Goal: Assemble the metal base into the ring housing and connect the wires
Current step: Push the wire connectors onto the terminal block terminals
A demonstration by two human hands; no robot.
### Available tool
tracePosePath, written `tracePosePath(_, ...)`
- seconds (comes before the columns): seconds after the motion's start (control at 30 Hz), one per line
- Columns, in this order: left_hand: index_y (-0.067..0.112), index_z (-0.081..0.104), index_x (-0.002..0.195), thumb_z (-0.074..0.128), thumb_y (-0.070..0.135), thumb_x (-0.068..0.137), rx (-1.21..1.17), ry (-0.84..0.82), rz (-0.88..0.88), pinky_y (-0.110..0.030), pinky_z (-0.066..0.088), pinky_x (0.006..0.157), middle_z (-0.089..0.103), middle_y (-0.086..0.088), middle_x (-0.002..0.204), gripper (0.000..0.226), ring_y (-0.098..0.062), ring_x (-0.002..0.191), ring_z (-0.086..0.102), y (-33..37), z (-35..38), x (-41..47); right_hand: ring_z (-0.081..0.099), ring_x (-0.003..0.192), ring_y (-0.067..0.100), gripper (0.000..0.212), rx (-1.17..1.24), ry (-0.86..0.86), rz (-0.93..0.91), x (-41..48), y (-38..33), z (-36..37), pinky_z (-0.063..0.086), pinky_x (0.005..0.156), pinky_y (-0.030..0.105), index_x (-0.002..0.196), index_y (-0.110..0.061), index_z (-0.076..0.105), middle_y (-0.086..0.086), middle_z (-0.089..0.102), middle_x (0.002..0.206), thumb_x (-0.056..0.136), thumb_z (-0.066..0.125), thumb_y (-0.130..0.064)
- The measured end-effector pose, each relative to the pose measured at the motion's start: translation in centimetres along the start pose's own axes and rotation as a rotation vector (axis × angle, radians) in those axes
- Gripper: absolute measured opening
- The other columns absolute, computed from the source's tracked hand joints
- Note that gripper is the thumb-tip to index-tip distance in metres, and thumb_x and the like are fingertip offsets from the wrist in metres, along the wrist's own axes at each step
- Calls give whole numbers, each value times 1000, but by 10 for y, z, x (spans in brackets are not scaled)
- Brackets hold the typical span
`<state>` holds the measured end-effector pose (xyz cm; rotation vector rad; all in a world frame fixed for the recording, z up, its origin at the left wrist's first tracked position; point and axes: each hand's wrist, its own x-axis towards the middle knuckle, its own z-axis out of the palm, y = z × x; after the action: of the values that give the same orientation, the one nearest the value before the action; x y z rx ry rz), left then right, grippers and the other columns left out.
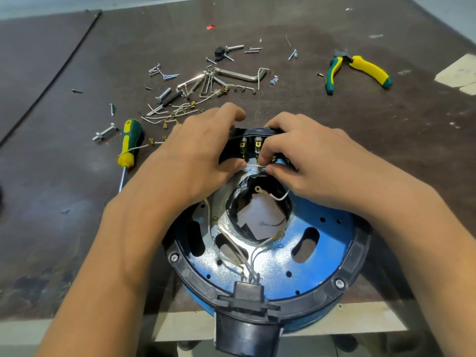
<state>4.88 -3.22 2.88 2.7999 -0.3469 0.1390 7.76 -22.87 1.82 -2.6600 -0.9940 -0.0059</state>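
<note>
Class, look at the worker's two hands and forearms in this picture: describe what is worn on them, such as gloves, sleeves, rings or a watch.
Nothing is worn. The left hand and the right hand are both bare, with no gloves and no rings visible on the fingers that show. Both forearms are uncovered as far as the picture's lower edge: no sleeves, watch, bracelet or wrist strap appear. The fingernails are short and unpainted.

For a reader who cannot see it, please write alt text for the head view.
Two bare hands, left hand and right hand, pinch a thin white wire at brass terminals on the far side of a round black ring housing holding a blue-tinted metal base. Behind it on the brown table lie a screwdriver, pliers, hex keys and screws.
</note>
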Motion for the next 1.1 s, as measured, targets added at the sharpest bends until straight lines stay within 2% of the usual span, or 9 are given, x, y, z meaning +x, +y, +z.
tracePosePath(0.1,19,43,140,82,22,77,-78,-32,12,-35,44,101,58,1,131,74,-20,117,59,-1,-1,4,45,108,17,11,15,-4,-1,0,1,0,32,69,33,103,-35,66,-4,48,123,96,57,-34)
tracePosePath(0.27,19,45,139,85,21,74,-65,-76,66,-20,40,91,53,15,112,77,-15,106,61,-3,-2,5,48,108,19,13,10,-1,-15,1,1,0,30,68,32,103,-36,68,-3,49,123,97,57,-32)
tracePosePath(0.33,20,45,140,85,20,73,-59,-65,84,-21,42,91,52,16,111,78,-15,104,61,-2,-3,4,49,108,19,13,21,3,-19,1,2,0,32,69,32,102,-36,68,-3,49,122,97,57,-31)
tracePosePath(0.47,24,42,139,85,23,73,-37,-37,82,-40,50,89,57,12,108,80,-19,100,62,1,-4,-2,50,107,18,12,58,-18,-47,2,1,-1,35,68,34,99,-38,68,-5,50,121,95,60,-31)
tracePosePath(0.53,31,39,138,85,27,72,-34,-8,61,-43,51,88,57,15,108,81,-18,100,62,1,-2,-10,51,106,17,10,88,-44,-71,1,2,-3,38,68,35,96,-39,68,-7,51,121,94,62,-32)
tracePosePath(0.7,35,36,138,83,32,73,-46,19,73,-46,51,90,60,13,123,80,-20,112,61,-3,4,-16,52,106,16,9,101,-57,-82,1,1,-3,35,67,34,93,-42,66,-8,51,121,93,62,-33)
tracePosePath(0.93,36,38,121,81,38,75,-47,1,58,-48,50,89,61,15,121,63,-27,106,64,-6,4,-9,51,103,15,7,57,-71,-67,3,1,-3,27,58,27,94,-42,66,-10,50,122,93,60,-37)
tracePosePath(1.03,34,38,118,81,35,75,-65,-5,60,-48,50,87,61,16,119,60,-26,103,64,-7,2,-6,50,103,14,6,48,-72,-65,3,1,-2,24,59,19,92,-42,64,-10,50,122,92,60,-38)
tracePosePath(1.1,32,40,115,81,33,74,-66,-1,73,-47,51,83,62,16,113,58,-25,97,64,-6,2,-4,49,103,13,5,47,-66,-67,2,1,-1,24,59,18,92,-42,65,-10,50,123,92,60,-39)
